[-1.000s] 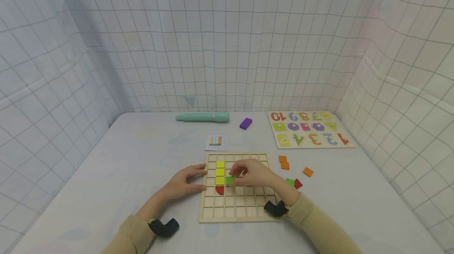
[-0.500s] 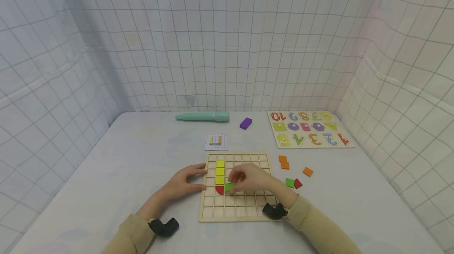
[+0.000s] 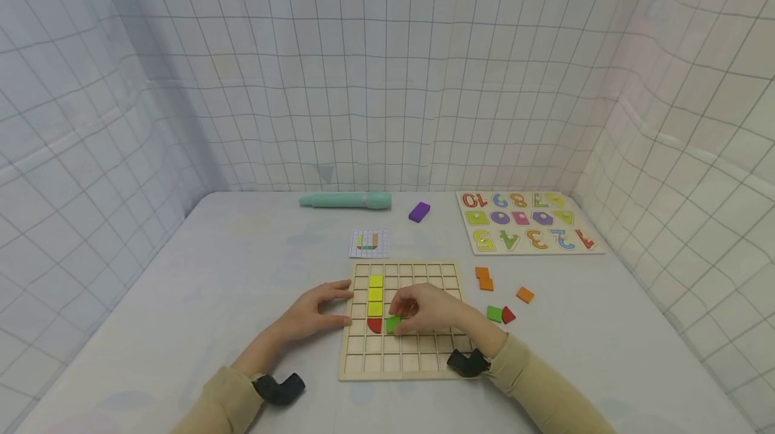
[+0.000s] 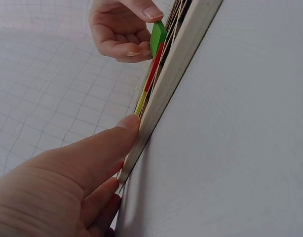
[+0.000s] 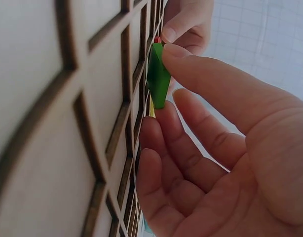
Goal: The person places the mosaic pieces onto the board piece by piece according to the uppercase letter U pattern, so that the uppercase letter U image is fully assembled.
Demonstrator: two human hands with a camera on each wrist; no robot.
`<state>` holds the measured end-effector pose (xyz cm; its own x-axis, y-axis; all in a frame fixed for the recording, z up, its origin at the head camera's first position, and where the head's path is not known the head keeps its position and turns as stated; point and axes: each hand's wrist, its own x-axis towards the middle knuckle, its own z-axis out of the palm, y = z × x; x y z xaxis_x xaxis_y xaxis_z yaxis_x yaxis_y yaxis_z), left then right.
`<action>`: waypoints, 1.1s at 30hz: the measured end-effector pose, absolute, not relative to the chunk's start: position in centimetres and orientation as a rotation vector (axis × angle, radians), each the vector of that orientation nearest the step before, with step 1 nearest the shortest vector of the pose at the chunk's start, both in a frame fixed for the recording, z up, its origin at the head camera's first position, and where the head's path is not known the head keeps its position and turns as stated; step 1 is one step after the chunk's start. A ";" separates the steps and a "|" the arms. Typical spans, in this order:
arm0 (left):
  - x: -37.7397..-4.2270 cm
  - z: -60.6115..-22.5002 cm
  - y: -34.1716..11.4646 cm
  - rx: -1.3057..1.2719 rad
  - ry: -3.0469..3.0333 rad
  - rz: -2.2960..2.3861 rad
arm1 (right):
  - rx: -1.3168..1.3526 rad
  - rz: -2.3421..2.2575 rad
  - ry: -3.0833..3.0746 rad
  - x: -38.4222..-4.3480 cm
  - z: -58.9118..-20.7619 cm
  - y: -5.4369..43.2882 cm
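My right hand point(image 3: 426, 307) pinches a green square tile point(image 5: 159, 76) between thumb and fingers, tilted close over the wooden grid board point(image 3: 383, 365). That tile sits just right of a red quarter-circle tile point(image 3: 375, 326) lying in a cell. Above the red piece, three yellow square tiles point(image 3: 375, 295) form a column. My left hand point(image 3: 311, 313) rests at the board's left edge, fingers spread and relaxed; in the left wrist view its thumb touches the board's side.
Right of the board lie orange tiles point(image 3: 525, 295), another green tile point(image 3: 494, 313) and a red quarter-circle point(image 3: 508, 315). Behind are a pattern card point(image 3: 368, 243), a teal pen-shaped object point(image 3: 345, 200), a purple block point(image 3: 419, 212) and a number puzzle point(image 3: 529, 222).
My right hand has moved the green tile toward me, from beside the lowest yellow tile to beside the red quarter-circle. The left hand has stayed put.
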<state>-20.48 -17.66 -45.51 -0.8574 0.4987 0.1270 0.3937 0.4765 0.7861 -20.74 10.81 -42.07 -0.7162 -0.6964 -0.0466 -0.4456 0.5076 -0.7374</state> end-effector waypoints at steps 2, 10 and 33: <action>-20.5 -45.5 -17.7 0.790 2.596 1.334 | -0.951 -1.030 2.422 -20.7 -42.0 10.8; -20.5 -45.5 -17.7 0.757 2.593 1.333 | -0.968 -1.013 2.438 -20.7 -42.0 10.8; -19.8 -44.7 -17.1 0.778 2.605 1.338 | -0.968 -0.994 2.455 -20.7 -42.4 10.7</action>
<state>-19.83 -17.14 -44.73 -0.8623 0.4892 0.1305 0.3911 0.4801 0.7852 -20.71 10.73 -42.41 -0.7194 -0.6935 -0.0392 -0.4708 0.5284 -0.7065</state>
